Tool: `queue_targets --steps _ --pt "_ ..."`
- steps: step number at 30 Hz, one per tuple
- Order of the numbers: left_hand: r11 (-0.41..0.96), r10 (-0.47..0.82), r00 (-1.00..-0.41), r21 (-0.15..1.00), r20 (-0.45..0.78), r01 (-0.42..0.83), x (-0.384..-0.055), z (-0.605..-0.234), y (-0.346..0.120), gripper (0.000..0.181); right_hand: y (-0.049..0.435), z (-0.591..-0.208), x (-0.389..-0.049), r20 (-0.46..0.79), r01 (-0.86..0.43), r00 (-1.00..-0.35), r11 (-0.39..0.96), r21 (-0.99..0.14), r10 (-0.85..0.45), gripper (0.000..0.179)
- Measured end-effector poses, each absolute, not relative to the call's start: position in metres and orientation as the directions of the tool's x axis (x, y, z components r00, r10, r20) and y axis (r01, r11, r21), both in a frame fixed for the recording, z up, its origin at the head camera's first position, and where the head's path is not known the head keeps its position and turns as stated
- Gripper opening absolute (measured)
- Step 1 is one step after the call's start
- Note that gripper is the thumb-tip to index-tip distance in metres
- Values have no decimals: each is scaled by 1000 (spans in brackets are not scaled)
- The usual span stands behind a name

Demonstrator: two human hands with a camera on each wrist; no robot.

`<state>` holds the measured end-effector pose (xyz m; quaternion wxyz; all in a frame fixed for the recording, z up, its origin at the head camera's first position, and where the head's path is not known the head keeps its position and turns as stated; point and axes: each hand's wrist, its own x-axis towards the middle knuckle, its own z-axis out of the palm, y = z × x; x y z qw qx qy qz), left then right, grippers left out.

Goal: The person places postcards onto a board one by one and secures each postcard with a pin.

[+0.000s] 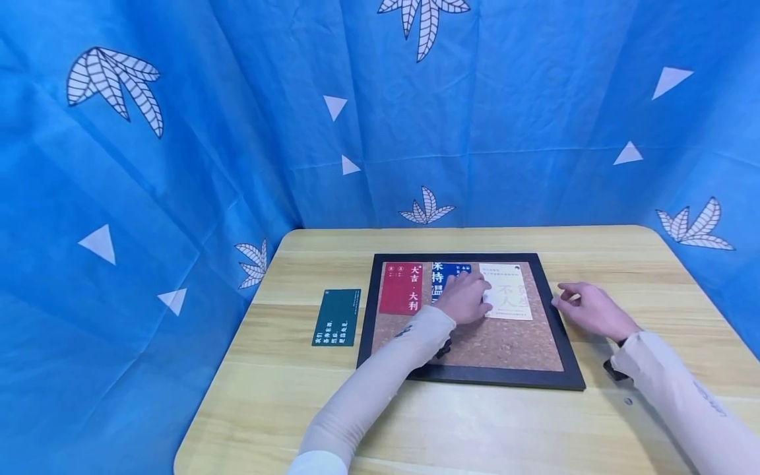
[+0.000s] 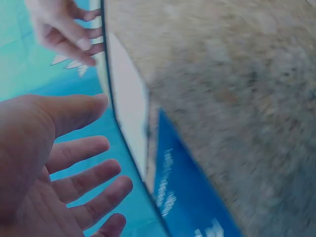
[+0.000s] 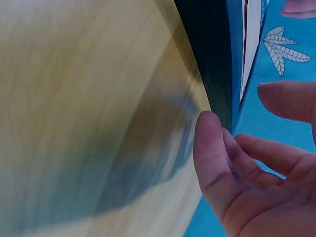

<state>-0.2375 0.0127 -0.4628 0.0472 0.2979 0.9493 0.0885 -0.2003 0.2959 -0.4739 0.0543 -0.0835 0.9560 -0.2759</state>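
Observation:
A cork board (image 1: 475,343) with a black frame lies on the table. Across its upper part, from left to right, are a red card (image 1: 400,288), a blue card (image 1: 442,269) and a white card (image 1: 512,300). Over the blue card and the white card's left edge reaches my left hand (image 1: 465,298), covering part of the blue one. In the left wrist view its fingers are spread, with nothing between them. My right hand (image 1: 596,310) is beside the frame's right edge, fingers loosely bent and holding nothing; whether a fingertip touches the frame is unclear.
A dark green card (image 1: 336,318) with white writing lies on the wooden table (image 1: 267,396), left of the board. Behind the table and on its left hangs a blue curtain (image 1: 237,99) with leaf and triangle prints.

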Motion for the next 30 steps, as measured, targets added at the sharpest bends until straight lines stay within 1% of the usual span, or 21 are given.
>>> queue_targets --steps 1,3,5,8,11,13,17,20,26,30 --pt "799 579 -815 216 -29 561 -236 -459 11 37 296 -474 -199 -67 -124 -980 834 -538 -189 60" --pt "785 586 -810 259 -15 563 -233 -452 7 28 296 -475 -197 -83 -110 -980 835 -540 -183 61" --pt "777 582 -813 301 -8 553 -229 -445 1 24 296 -476 -195 -96 -100 -979 832 -546 -180 62" --pt "774 562 -827 352 -1 526 -223 -437 -9 27 295 -478 -192 -108 -88 -978 822 -562 -178 62" --pt "781 524 -852 396 3 482 -217 -431 -23 43 293 -480 -190 -130 -67 -975 797 -600 -180 62" --pt "786 490 -871 427 7 446 -215 -428 -34 47 292 -481 -188 -146 -52 -973 781 -623 -182 62" --pt "784 390 -920 514 30 349 -210 -422 -58 44 291 -481 -187 -174 -23 -968 758 -652 -179 63" --pt "757 323 -944 578 72 303 -209 -420 -76 41 292 -482 -187 -186 -9 -967 750 -661 -176 64" --pt "669 232 -951 676 205 309 -205 -423 -113 35 295 -485 -187 -206 10 -962 727 -687 -181 63" --pt "606 130 -961 747 244 272 -201 -427 -138 32 296 -487 -187 -197 1 -961 716 -698 -192 58"
